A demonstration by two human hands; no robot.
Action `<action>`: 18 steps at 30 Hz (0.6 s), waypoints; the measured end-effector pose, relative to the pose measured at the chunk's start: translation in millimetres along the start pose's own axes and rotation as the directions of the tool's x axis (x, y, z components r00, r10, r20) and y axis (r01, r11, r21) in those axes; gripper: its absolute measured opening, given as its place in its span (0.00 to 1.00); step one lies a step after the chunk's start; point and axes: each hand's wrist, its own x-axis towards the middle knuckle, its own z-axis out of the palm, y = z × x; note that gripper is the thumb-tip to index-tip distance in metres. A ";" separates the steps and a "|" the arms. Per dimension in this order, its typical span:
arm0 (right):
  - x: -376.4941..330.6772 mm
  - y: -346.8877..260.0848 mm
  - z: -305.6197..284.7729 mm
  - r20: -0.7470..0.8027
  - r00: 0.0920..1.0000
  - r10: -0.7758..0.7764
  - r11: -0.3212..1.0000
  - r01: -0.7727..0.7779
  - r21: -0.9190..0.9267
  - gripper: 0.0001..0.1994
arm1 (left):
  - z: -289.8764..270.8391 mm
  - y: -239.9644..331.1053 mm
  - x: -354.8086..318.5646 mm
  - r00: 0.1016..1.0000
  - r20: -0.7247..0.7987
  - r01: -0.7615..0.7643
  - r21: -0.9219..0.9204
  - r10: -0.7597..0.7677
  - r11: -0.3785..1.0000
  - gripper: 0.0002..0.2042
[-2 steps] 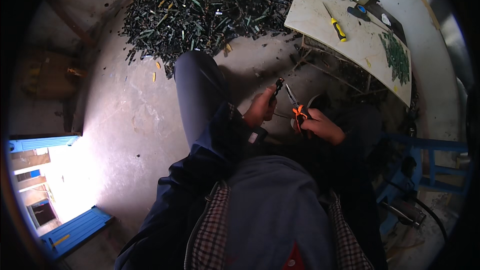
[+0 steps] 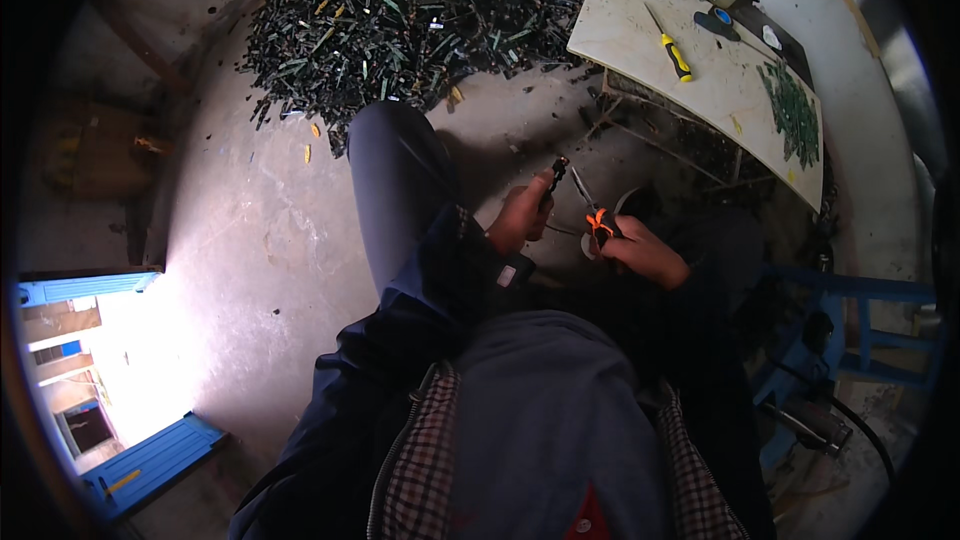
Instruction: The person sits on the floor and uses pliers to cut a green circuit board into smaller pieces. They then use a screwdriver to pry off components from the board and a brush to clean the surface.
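My left hand (image 2: 521, 216) is closed round a narrow black strip-shaped part (image 2: 559, 170), its upper end sticking up past the thumb. To the right of it, my right hand (image 2: 645, 250) grips needle-nose pliers (image 2: 602, 224) by their orange and black handles. The thin metal jaws point up and to the left, close to the black part but apart from it. My fingers cover the lower portion of the part and some of the pliers' handles.
A big pile of dark strip-shaped pieces (image 2: 420, 20) covers the floor ahead. At the right, a pale board (image 2: 640, 15) bears a yellow-handled screwdriver (image 2: 674, 55) and several green strips (image 2: 792, 112). A blue metal frame (image 2: 860, 288) stands at the lower right; my knee (image 2: 395, 140) rises left of the hands.
The pliers in my right hand have turned very slightly, and their jaws look narrower than before. My left hand and the black part stay almost in place.
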 end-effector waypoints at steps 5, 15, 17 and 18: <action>3.2 4.3 0.0 -0.045 0.999 -0.014 0.997 0.010 -0.076 0.09 | 1.9 -3.9 1.6 0.994 -0.105 -0.027 0.147 0.042 0.989 0.26; 9.8 15.0 -5.5 0.008 0.998 -0.061 0.986 0.061 -0.153 0.09 | 4.4 -4.0 -1.4 0.986 -0.106 -0.095 0.301 0.132 0.949 0.29; 11.9 19.7 -6.4 0.009 0.998 -0.063 0.982 0.064 -0.180 0.09 | 3.9 -4.6 -1.0 0.982 -0.106 -0.112 0.323 0.154 0.940 0.29; 12.4 21.3 -6.6 0.010 0.998 -0.065 0.979 0.065 -0.193 0.09 | 4.2 -4.7 -0.9 0.981 -0.115 -0.111 0.333 0.157 0.936 0.29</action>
